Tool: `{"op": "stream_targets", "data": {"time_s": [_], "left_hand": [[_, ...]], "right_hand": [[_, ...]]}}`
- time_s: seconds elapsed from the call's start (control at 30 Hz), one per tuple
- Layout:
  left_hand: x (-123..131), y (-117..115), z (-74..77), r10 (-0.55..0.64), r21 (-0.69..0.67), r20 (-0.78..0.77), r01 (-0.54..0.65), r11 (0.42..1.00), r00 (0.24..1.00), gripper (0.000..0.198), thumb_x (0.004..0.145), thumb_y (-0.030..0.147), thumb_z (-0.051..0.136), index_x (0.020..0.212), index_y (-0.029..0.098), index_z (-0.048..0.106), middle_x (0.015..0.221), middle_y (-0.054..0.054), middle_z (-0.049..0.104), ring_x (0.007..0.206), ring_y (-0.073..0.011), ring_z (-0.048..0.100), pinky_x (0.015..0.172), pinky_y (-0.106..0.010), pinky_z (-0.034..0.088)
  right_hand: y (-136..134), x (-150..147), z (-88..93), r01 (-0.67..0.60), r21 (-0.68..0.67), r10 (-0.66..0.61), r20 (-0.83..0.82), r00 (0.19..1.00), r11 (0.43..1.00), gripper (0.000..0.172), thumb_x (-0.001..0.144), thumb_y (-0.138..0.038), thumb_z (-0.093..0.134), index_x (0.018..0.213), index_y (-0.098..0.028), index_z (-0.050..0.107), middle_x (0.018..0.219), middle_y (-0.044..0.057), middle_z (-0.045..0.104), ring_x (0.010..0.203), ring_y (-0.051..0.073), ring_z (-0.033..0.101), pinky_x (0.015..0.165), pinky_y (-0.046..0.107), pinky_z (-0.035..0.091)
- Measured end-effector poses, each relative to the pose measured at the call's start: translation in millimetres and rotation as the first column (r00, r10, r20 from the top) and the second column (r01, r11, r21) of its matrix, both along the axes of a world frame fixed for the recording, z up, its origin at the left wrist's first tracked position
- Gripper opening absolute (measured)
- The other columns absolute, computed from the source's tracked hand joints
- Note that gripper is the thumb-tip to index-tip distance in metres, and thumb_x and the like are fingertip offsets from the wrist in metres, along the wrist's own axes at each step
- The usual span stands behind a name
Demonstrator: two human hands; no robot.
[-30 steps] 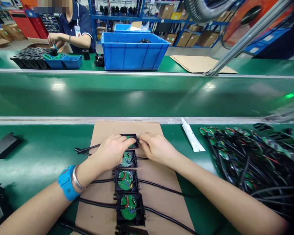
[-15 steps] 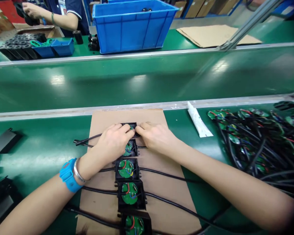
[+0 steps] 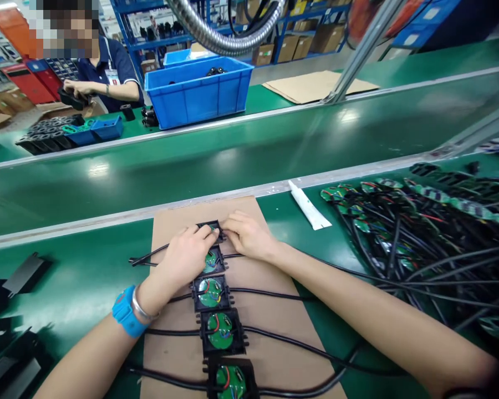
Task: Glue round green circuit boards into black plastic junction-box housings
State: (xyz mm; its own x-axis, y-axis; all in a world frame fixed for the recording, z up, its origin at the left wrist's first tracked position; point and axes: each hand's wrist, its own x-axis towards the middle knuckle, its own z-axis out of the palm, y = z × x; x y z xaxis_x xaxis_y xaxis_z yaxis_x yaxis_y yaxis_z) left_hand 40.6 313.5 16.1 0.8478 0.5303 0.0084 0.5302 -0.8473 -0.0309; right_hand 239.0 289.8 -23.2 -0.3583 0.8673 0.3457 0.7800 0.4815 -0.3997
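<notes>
A row of black square housings, each holding a round green circuit board (image 3: 210,292) with black cables, lies on a brown cardboard sheet (image 3: 241,354). Both hands work at the farthest housing (image 3: 210,226) in the row. My left hand (image 3: 187,256) covers its left side, fingers curled and pressing on it. My right hand (image 3: 246,235) pinches its right edge with bent fingers. The left wrist wears a blue watch (image 3: 127,312) and a metal bangle.
A tangled pile of cabled green boards (image 3: 411,233) lies to the right. A white tube (image 3: 308,206) rests by the belt rail. Black covers (image 3: 20,274) lie at the left. Across the green conveyor (image 3: 233,160) a person handles black parts beside a blue crate (image 3: 197,91).
The view tilted up and shifted, so the person opposite shows more fully. Both hands stayed on the farthest housing, fingers pressing a little closer together.
</notes>
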Motion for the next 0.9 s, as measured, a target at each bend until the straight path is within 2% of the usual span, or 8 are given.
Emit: {"op": "stream_targets", "data": {"time_s": [0.17, 0.33, 0.43, 0.53, 0.6, 0.73, 0.9], "left_hand": [[2.4, -0.5, 2.0, -0.050, 0.048, -0.055, 0.052, 0.997, 0.997, 0.044, 0.086, 0.002, 0.038, 0.124, 0.014, 0.056, 0.104, -0.008, 0.064, 0.089, -0.0242, 0.057, 0.076, -0.037, 0.048], [-5.9, -1.5, -0.8, -0.014, 0.013, 0.083, 0.013, 1.000, 0.996, 0.051, 0.080, 0.000, 0.040, 0.127, 0.016, 0.052, 0.120, -0.010, 0.061, 0.105, -0.0255, 0.055, 0.089, -0.043, 0.041], [-10.2, -5.2, -3.2, -0.020, -0.050, 0.184, 0.029, 0.998, 0.983, 0.063, 0.076, -0.004, 0.037, 0.135, 0.016, 0.040, 0.132, -0.012, 0.055, 0.118, -0.0248, 0.049, 0.096, -0.044, 0.036], [-11.4, -9.8, -7.7, -0.065, -0.094, 0.210, 0.086, 0.992, 0.976, 0.072, 0.072, -0.006, 0.035, 0.141, 0.012, 0.025, 0.134, -0.015, 0.054, 0.118, -0.0255, 0.049, 0.097, -0.046, 0.035], [-11.4, -12.0, -11.2, -0.077, -0.088, 0.222, 0.099, 0.991, 0.972, 0.071, 0.071, -0.006, 0.035, 0.140, 0.008, 0.022, 0.134, -0.018, 0.053, 0.116, -0.0274, 0.050, 0.097, -0.047, 0.037], [-12.3, -12.1, -14.0, -0.056, -0.113, 0.226, 0.083, 0.990, 0.973, 0.066, 0.070, -0.006, 0.034, 0.135, 0.006, 0.028, 0.133, -0.020, 0.052, 0.116, -0.0286, 0.051, 0.096, -0.046, 0.040], [-13.8, -7.3, -7.7, 0.070, -0.231, 0.251, -0.011, 0.973, 0.965, 0.059, 0.074, -0.005, 0.033, 0.131, 0.011, 0.034, 0.134, -0.015, 0.054, 0.121, -0.0260, 0.049, 0.097, -0.043, 0.042]], "right_hand": [[3.7, 5.1, -0.8, -0.112, -0.015, 0.111, -0.039, 0.993, 0.994, 0.029, 0.089, -0.010, 0.038, 0.077, -0.013, 0.064, 0.077, 0.008, 0.057, 0.076, 0.018, 0.046, 0.072, 0.030, 0.041], [3.3, 7.5, 1.7, -0.073, 0.004, 0.073, -0.088, 0.993, 0.997, 0.021, 0.085, -0.006, 0.046, 0.077, -0.014, 0.064, 0.076, 0.007, 0.057, 0.077, 0.018, 0.047, 0.075, 0.030, 0.041], [2.1, 7.8, 1.0, -0.043, 0.020, 0.046, -0.133, 0.990, 0.999, 0.016, 0.084, -0.007, 0.051, 0.080, -0.014, 0.065, 0.078, 0.006, 0.058, 0.080, 0.018, 0.049, 0.077, 0.030, 0.043], [1.3, 7.5, -0.2, -0.025, 0.014, 0.027, -0.184, 0.983, 1.000, 0.013, 0.083, -0.008, 0.055, 0.084, -0.013, 0.066, 0.081, 0.007, 0.060, 0.083, 0.019, 0.052, 0.077, 0.030, 0.044], [1.5, 6.6, -0.5, -0.013, 0.004, 0.014, -0.213, 0.977, 1.000, 0.012, 0.082, -0.008, 0.056, 0.085, -0.013, 0.066, 0.082, 0.007, 0.062, 0.083, 0.019, 0.053, 0.078, 0.031, 0.044], [3.4, 3.9, -0.1, -0.005, -0.011, 0.002, -0.240, 0.971, 1.000, 0.013, 0.081, -0.005, 0.054, 0.082, -0.012, 0.065, 0.082, 0.007, 0.064, 0.082, 0.018, 0.053, 0.078, 0.031, 0.044], [3.8, 2.3, 1.6, -0.002, -0.005, 0.001, -0.230, 0.973, 1.000, 0.014, 0.083, -0.005, 0.054, 0.080, -0.012, 0.065, 0.079, 0.007, 0.064, 0.080, 0.017, 0.054, 0.076, 0.030, 0.043]]}}
